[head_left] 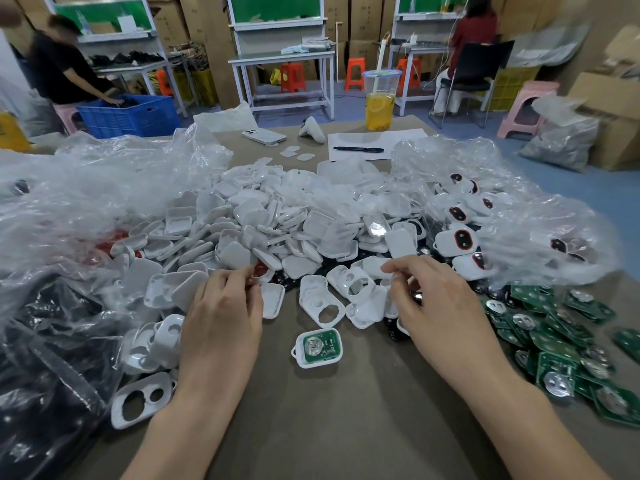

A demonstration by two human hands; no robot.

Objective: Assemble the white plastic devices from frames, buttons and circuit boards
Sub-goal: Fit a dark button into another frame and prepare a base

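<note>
A white frame holding a green circuit board (318, 348) lies on the table between my hands. My left hand (221, 306) pinches a red button piece (259, 271) at the edge of a big pile of white covers (270, 220). My right hand (436, 299) hovers with curled fingers over loose white frames with two holes (353, 284). Its fingertips touch a white part, and a shiny dark part (417, 296) shows under the palm. Whether it holds anything is hidden. Green circuit boards (554, 341) are heaped at the right.
Finished white devices with red buttons (460, 240) sit in a clear bag at the right. Bags of red and black parts (52, 341) fill the left. Further back are a phone (264, 136), a pen on paper (358, 149) and a drink cup (380, 98). People work at benches behind.
</note>
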